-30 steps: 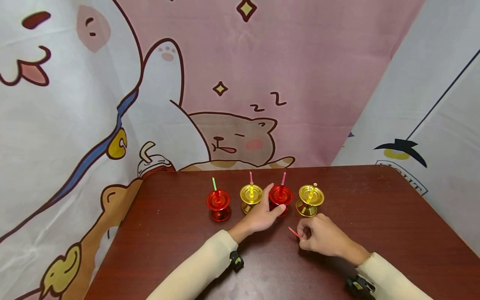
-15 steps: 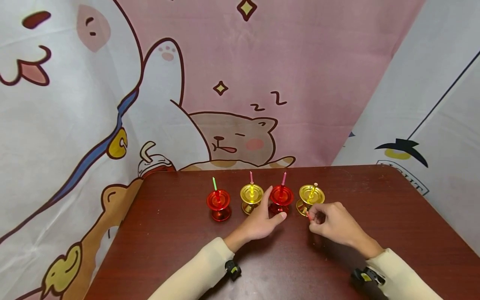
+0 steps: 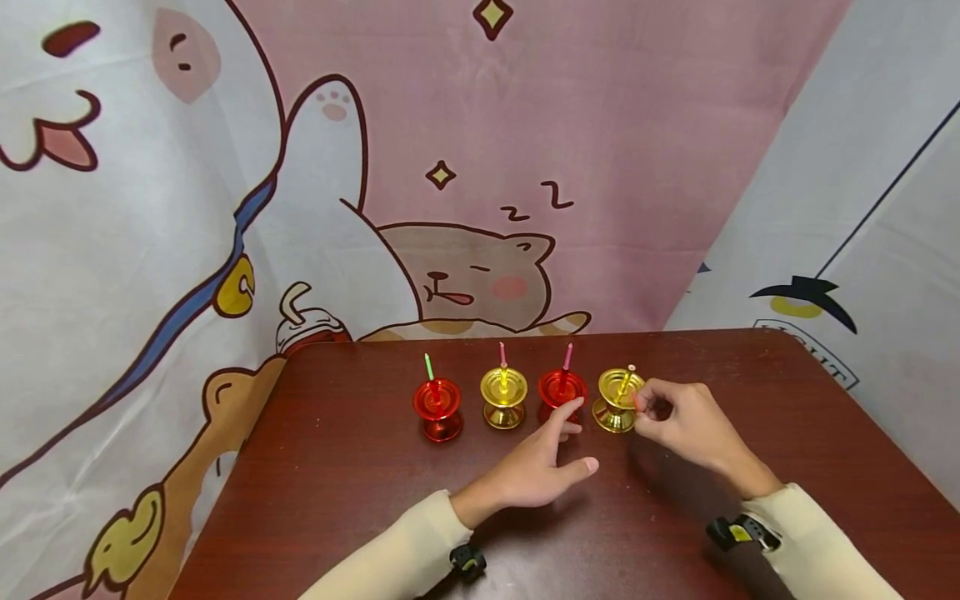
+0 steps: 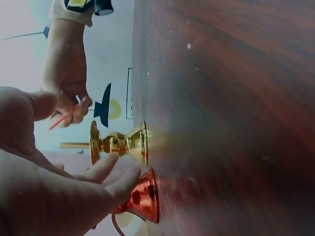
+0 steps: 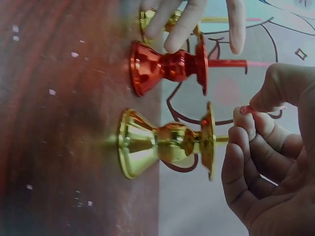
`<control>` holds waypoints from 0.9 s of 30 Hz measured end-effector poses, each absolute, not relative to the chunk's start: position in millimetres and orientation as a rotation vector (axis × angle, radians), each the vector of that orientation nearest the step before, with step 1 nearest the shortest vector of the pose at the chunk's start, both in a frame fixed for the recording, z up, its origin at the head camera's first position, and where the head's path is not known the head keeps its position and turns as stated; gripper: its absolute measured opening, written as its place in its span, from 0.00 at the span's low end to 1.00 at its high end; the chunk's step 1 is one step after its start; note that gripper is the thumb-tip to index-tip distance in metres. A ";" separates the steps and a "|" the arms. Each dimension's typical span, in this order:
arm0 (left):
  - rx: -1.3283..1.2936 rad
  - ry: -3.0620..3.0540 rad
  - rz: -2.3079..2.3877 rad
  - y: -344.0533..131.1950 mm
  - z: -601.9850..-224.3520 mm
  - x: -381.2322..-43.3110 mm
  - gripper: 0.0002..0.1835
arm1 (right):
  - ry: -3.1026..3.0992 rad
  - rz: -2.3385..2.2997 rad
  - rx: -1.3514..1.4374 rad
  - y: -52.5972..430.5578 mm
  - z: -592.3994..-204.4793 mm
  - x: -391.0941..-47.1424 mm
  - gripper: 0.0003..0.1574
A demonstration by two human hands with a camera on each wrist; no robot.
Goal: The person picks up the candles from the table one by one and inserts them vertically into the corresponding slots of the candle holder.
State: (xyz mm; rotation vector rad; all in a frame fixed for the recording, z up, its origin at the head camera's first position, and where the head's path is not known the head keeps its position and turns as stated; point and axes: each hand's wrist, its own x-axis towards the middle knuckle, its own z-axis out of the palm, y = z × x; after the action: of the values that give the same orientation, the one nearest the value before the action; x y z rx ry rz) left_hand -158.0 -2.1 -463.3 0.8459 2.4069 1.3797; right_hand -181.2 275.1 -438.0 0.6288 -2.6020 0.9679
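My right hand [image 3: 692, 423] pinches a thin red candle [image 4: 60, 121] between thumb and fingers, just right of the rightmost gold candle holder [image 3: 617, 417]. In the head view the fingers mostly hide this candle; the right wrist view shows its end [image 5: 247, 109] at the fingertips. A gold tube [image 4: 74, 145] rises from that holder's dish, with no candle visible in it. My left hand [image 3: 528, 473] hovers with spread fingers in front of the red candle holder [image 5: 170, 66], holding nothing. That holder carries a pink candle [image 3: 568, 357].
Further left stand a second gold holder [image 3: 504, 412] with a pink candle [image 3: 502, 355] and a red holder [image 3: 441, 425] with a green candle [image 3: 429, 367]. All share one row on the dark wooden table [image 3: 337, 500]. A printed cloth [image 3: 615, 167] hangs behind.
My right hand, with the red candle, has moved up and right to beside the rightmost gold holder. My left hand has drawn back toward me and slightly right, away from the red holder.
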 end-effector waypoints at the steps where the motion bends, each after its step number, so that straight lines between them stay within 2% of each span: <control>1: 0.868 2.403 1.360 0.2 -462.3 -158.1 0.44 | -2.597 0.971 0.623 275.9 -436.8 -181.9 0.14; 12: 0.959 2.414 1.283 31.0 -463.2 -173.2 0.47 | -2.504 0.963 0.578 279.4 -425.7 -192.6 0.16; 18: 0.913 2.440 1.280 45.6 -467.5 -180.0 0.49 | -2.478 0.966 0.548 280.9 -420.6 -200.6 0.15; 27: 0.861 2.453 1.364 60.2 -469.7 -188.4 0.52 | -2.478 1.046 0.449 279.2 -415.6 -212.1 0.07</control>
State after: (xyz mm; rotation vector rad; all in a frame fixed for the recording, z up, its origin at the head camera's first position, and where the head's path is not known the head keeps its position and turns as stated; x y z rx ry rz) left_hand -188.4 60.2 -469.7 0.8610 2.4531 1.3639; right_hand -212.1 279.2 -415.6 0.4492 -2.4780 1.0461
